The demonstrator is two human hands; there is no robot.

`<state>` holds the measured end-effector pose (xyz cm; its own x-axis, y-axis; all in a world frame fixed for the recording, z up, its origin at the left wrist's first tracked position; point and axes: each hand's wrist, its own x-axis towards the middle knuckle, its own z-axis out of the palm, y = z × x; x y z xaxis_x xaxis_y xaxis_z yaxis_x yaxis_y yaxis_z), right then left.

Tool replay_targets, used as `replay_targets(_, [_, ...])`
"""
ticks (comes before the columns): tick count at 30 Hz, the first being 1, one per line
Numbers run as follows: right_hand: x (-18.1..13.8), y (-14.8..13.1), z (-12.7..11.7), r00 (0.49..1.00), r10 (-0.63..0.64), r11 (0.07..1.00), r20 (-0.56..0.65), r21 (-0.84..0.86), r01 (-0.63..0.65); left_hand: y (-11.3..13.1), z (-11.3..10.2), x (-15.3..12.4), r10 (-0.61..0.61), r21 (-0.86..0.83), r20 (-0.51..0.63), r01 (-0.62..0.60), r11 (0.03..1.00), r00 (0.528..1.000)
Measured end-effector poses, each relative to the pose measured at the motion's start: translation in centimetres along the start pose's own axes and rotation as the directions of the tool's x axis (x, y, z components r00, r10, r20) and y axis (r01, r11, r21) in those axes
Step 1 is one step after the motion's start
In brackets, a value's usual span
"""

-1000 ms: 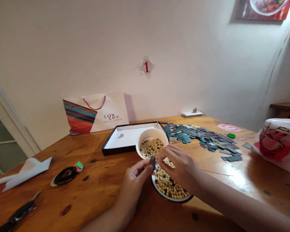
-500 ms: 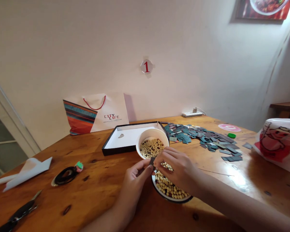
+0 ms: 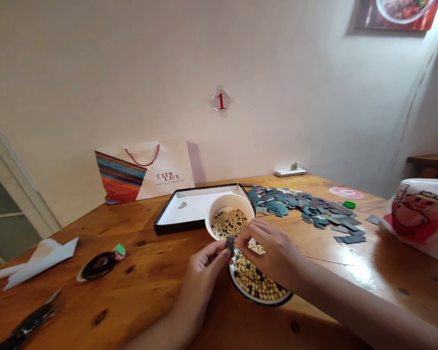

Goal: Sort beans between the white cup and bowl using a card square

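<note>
My left hand (image 3: 204, 272) pinches a small dark piece (image 3: 229, 244) between thumb and fingers at the left rim of a dark-rimmed dish of pale beans (image 3: 257, 284). My right hand (image 3: 270, 250) hovers over that dish with its fingers curled, fingertips touching the same dark piece. Just behind the hands stands a white cup (image 3: 229, 214) holding mixed small beans.
A black-edged shallow box with a white floor (image 3: 190, 206) lies behind the cup. Several teal card pieces (image 3: 306, 206) are spread to the right, with a green cap (image 3: 349, 204) and a plastic bag (image 3: 419, 216). At left lie scissors (image 3: 25, 323), white paper (image 3: 36, 260) and a paper shopping bag (image 3: 144, 170).
Both hands stay at the dish's left rim; the right hand dipped slightly and came back up, and the dark piece shows again between the fingertips.
</note>
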<state>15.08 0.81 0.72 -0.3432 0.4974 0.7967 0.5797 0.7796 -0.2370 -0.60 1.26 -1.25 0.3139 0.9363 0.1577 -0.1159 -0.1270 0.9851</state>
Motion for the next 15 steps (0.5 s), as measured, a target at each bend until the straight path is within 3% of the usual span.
replay_targets(3, [0.0, -0.1, 0.0, 1.0, -0.017, 1.0, 0.024, 0.011, 0.016, 0.1, 0.0, 0.0, 0.013, 0.006, 0.003, -0.013, 1.0, 1.0])
replay_targets(10, [0.5, 0.4, -0.8, 0.989, 0.114, 0.993, -0.091, 0.039, -0.111, -0.2, 0.1, -0.2, -0.046, -0.021, 0.011, 0.046, 0.999, 0.999])
replay_targets(15, [0.6, 1.0, -1.5, 0.977, 0.069, 0.996, -0.2, 0.062, -0.058, -0.3, 0.0, 0.1, -0.039, -0.03, -0.028, 0.039, 0.999, 0.999])
